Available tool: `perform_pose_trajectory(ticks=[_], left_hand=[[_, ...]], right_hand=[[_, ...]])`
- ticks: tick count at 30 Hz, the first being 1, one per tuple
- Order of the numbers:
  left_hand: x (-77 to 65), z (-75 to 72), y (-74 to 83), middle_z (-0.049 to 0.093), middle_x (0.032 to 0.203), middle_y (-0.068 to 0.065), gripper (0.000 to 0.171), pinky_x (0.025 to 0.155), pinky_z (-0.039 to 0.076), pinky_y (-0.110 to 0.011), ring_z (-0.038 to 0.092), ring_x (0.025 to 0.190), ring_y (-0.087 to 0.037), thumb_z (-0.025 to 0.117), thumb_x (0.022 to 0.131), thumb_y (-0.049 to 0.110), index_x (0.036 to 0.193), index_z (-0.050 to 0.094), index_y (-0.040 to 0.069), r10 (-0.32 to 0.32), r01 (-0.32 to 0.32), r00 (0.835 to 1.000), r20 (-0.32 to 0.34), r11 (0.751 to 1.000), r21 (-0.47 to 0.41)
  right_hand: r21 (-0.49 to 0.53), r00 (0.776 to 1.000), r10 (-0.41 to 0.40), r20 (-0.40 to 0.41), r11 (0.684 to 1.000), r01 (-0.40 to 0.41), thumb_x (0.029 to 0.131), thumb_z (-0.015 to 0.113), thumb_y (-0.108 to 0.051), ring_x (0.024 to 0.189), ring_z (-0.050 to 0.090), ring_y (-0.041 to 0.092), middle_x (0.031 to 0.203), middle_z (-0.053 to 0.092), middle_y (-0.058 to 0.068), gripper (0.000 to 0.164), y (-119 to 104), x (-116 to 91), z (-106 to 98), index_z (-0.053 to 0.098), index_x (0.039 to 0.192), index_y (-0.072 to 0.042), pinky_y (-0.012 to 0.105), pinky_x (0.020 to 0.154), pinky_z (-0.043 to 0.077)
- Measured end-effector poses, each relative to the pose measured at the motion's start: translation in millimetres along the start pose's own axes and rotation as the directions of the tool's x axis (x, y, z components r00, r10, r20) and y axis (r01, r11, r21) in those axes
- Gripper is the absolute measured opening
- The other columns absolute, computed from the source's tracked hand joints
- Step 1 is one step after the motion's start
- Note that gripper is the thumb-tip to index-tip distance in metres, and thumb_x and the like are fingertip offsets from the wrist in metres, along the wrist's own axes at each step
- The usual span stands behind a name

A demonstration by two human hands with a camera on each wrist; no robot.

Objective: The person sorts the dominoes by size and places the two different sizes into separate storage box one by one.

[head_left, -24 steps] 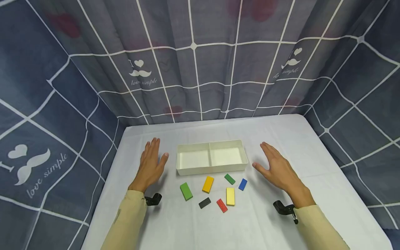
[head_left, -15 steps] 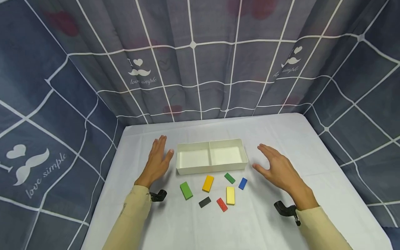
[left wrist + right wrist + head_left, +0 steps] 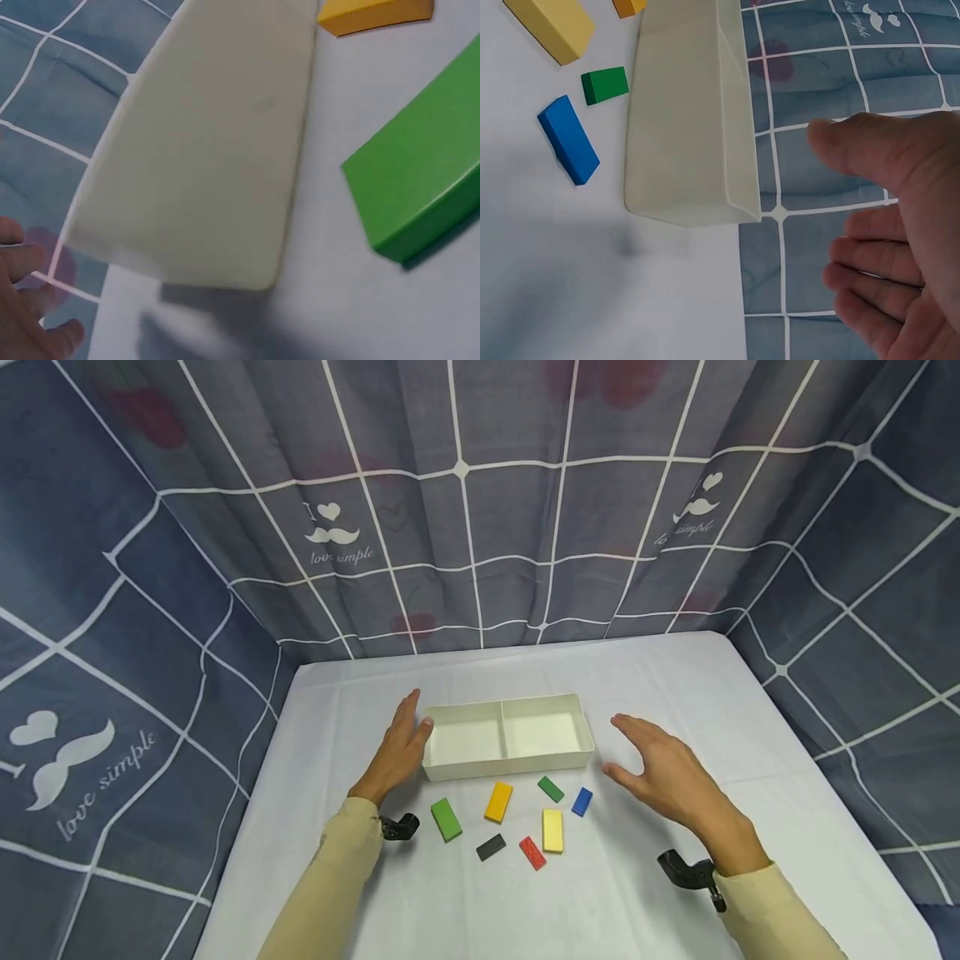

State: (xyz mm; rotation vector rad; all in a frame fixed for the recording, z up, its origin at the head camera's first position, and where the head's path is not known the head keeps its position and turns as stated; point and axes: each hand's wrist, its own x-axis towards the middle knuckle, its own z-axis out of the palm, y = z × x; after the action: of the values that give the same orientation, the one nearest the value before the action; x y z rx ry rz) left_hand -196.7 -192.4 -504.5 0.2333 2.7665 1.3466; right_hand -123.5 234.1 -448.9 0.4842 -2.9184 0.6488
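Observation:
A cream two-compartment box [image 3: 510,767] stands on the white table, both compartments bare. At its left end is my left hand [image 3: 395,758], fingers extended and thumb overlapping the box's corner in the head view. My right hand [image 3: 675,781] hovers off the right end, fingers relaxed, thumb apart, holding nothing; a gap separates it from the box. In front of the box lie a green block [image 3: 446,819], an orange block [image 3: 498,802], a yellow block [image 3: 552,831], a small green block [image 3: 551,789], a blue block [image 3: 582,802], a red block [image 3: 532,852] and a black block [image 3: 491,847].
White cloth covers the table [image 3: 465,910]. Dark grid-patterned curtains [image 3: 510,527] enclose its back and sides. A black wrist camera mount [image 3: 399,827] sits on the left wrist and another black mount [image 3: 688,870] on the right.
My left hand has moved right, from beside the box to its left end. My right hand has shifted only slightly, a little down and inward. Box and blocks stay put.

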Motion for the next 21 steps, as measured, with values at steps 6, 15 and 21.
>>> perform_pose_trajectory(ticks=[6,15,21], left_hand=[[4.5,12.8,-4.4,0.014,0.184,-0.016,0.069,0.136,0.013,-0.061,0.014,0.171,-0.037,0.037,0.118,0.035,0.177,0.011,0.011,-0.03,0.03,1.0,0.008,0.999,-0.044],[7.5,24.3,-3.0,0.018,0.183,-0.017,0.068,0.136,0.012,-0.062,0.014,0.17,-0.04,0.035,0.117,0.037,0.176,0.014,0.01,-0.062,0.061,0.998,-0.007,0.991,-0.119],[11.4,30.9,-6.2,0.021,0.182,-0.015,0.068,0.136,0.012,-0.063,0.016,0.17,-0.04,0.035,0.117,0.037,0.176,0.016,0.01,-0.104,0.097,0.994,-0.029,0.981,-0.169]], right_hand=[[0.008,1.0,-0.02,0.004,1.0,0.02,0.093,0.088,-0.027,0.141,0.06,0.048,0.154,0.062,0.027,0.074,-1.3,-2.6,1.0,0.057,0.154,0.004,0.065,0.115,0.049],[0.013,1.0,-0.018,0.02,1.0,0.018,0.092,0.089,-0.024,0.136,0.064,0.045,0.148,0.067,0.023,0.066,-2.8,-6.3,5.1,0.063,0.148,0.001,0.063,0.112,0.052],[0.02,0.999,-0.03,0.027,0.999,0.03,0.091,0.09,-0.023,0.132,0.068,0.043,0.143,0.071,0.022,0.063,-3.3,-11.3,12.0,0.066,0.144,0.001,0.06,0.11,0.055]])
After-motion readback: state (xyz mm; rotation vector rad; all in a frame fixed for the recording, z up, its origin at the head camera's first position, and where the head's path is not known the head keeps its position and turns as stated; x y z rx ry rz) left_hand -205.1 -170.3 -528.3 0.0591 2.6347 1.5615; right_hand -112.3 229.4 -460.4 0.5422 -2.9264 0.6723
